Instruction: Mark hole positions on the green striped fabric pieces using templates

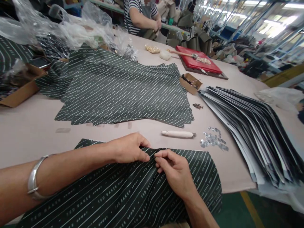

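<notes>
Two hands pinch the far edge of a dark green printed sheet (pixel 133 193) reading "TED BAKER SPORT".

The left hand (pixel 129 148) and right hand (pixel 174 171) meet at that edge, fingers closed on a fold of the sheet, which lies at the near side of the table (pixel 30 129) and is cut off below. Beyond the sheet lies one white-handled tool (pixel 178 134), with small silver pieces (pixel 213 141) too blurred to count. Farther back spreads a stack of like printed sheets (pixel 123 88); right of it, a fanned pile (pixel 256 126).
</notes>
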